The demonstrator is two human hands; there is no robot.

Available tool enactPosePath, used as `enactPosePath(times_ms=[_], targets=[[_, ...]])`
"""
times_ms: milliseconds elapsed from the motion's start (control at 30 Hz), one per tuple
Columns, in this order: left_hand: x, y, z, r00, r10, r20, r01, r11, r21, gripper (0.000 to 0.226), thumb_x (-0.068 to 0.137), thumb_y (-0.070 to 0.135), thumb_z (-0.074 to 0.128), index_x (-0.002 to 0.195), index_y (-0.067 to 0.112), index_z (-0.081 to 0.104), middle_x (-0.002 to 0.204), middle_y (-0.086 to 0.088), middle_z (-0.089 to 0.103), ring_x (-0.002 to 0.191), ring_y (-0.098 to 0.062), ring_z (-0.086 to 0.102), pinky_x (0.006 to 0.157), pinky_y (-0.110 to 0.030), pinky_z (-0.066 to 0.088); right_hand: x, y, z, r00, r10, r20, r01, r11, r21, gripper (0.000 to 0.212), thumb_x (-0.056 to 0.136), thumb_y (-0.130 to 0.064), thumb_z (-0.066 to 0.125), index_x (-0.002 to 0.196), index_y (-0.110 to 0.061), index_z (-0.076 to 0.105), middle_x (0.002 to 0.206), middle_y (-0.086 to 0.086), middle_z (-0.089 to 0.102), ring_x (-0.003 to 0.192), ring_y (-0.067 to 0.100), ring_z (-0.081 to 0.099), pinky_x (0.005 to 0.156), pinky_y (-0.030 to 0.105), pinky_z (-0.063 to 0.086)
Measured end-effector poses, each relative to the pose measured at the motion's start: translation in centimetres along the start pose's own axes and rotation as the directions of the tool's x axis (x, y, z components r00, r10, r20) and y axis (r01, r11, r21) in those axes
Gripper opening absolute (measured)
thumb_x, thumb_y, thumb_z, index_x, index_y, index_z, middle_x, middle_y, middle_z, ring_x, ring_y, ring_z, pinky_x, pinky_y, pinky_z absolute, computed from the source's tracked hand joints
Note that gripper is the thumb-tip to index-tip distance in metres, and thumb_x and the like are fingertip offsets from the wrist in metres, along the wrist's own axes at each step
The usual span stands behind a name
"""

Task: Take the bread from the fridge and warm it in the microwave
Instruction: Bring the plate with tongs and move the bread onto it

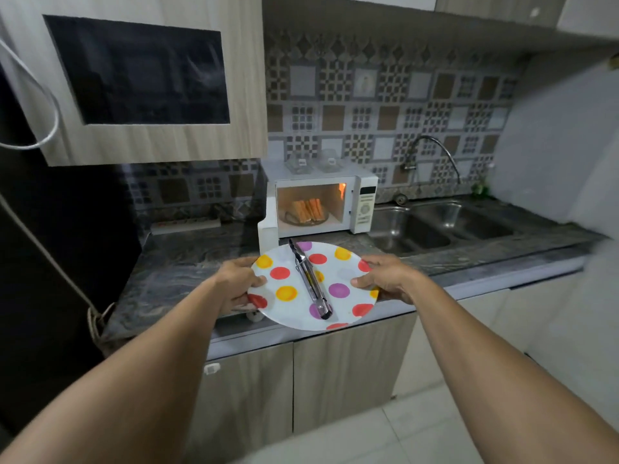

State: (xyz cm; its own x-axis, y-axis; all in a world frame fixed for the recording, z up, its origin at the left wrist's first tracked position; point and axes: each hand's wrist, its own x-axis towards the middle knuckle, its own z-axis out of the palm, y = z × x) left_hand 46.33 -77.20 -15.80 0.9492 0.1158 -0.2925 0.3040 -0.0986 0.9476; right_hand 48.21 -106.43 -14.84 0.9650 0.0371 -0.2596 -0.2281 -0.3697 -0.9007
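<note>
A white microwave [365,204] stands on the dark counter with its door [267,235] swung open to the left and its light on. Inside, slices of bread [308,211] stand on a glass dish. I hold a white plate with coloured dots [346,272] in front of the microwave, above the counter's front edge. My left hand [238,283] grips its left rim and my right hand [385,276] grips its right rim. Metal tongs [310,279] lie across the plate, shut.
A double steel sink [432,226] with a curved tap [432,155] lies right of the microwave. A wooden wall cabinet [150,78] hangs at the upper left, above a power strip [186,226]. Two clear containers [313,160] sit on top of the microwave. Base cabinets stand below the counter.
</note>
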Motion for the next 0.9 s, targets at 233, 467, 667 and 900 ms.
enactPosePath(times_ms=[233, 467, 667, 900], targets=[[3.7, 0.2, 8.0, 1.0, -0.004, 0.015, 0.005, 0.999, -0.045, 0.049, 0.091, -0.006, 0.058, 0.135, 0.015, 0.056, 0.112, -0.011, 0.071, 0.095, -0.029, 0.071, 0.073, -0.038, 0.06, 3.1, 2.6, -7.3, 0.999, -0.033, -0.01, 0.033, 0.999, -0.004, 0.039, 0.078, 0.008, 0.078, 0.115, -0.002, 0.07, 0.11, 0.012, 0.074, 0.091, 0.025, 0.071, 0.077, 0.032, 0.06], [8.2, 1.9, 14.7, 1.0, -0.006, 0.002, 0.006, 0.999, -0.036, 0.046, 0.093, -0.004, 0.057, 0.135, 0.016, 0.056, 0.114, -0.011, 0.069, 0.098, -0.027, 0.066, 0.073, -0.036, 0.055, 9.5, 3.8, -13.0, 0.999, -0.034, 0.017, 0.035, 0.996, -0.076, 0.044, 0.079, 0.005, 0.078, 0.121, -0.005, 0.068, 0.111, 0.009, 0.073, 0.091, 0.021, 0.069, 0.062, 0.022, 0.056], [13.3, 3.0, 17.5, 0.997, -0.024, -0.068, 0.026, 0.999, 0.026, 0.051, 0.092, -0.003, 0.06, 0.138, 0.018, 0.053, 0.117, -0.013, 0.065, 0.101, -0.032, 0.064, 0.084, -0.046, 0.057, 16.1, 4.7, -15.0, 0.997, -0.044, 0.056, 0.05, 0.993, -0.106, 0.04, 0.078, 0.0, 0.081, 0.111, -0.018, 0.066, 0.108, 0.003, 0.073, 0.101, 0.023, 0.069, 0.093, 0.043, 0.056], [19.4, 2.7, 18.0, 0.992, -0.02, -0.126, 0.027, 0.998, 0.059, 0.051, 0.091, -0.005, 0.06, 0.136, 0.019, 0.057, 0.119, -0.014, 0.064, 0.106, -0.033, 0.06, 0.087, -0.043, 0.053, 23.7, 5.5, -14.6, 0.995, -0.025, 0.093, 0.035, 0.993, -0.11, 0.049, 0.076, 0.0, 0.082, 0.121, -0.012, 0.069, 0.108, 0.002, 0.074, 0.101, 0.023, 0.069, 0.097, 0.045, 0.054]])
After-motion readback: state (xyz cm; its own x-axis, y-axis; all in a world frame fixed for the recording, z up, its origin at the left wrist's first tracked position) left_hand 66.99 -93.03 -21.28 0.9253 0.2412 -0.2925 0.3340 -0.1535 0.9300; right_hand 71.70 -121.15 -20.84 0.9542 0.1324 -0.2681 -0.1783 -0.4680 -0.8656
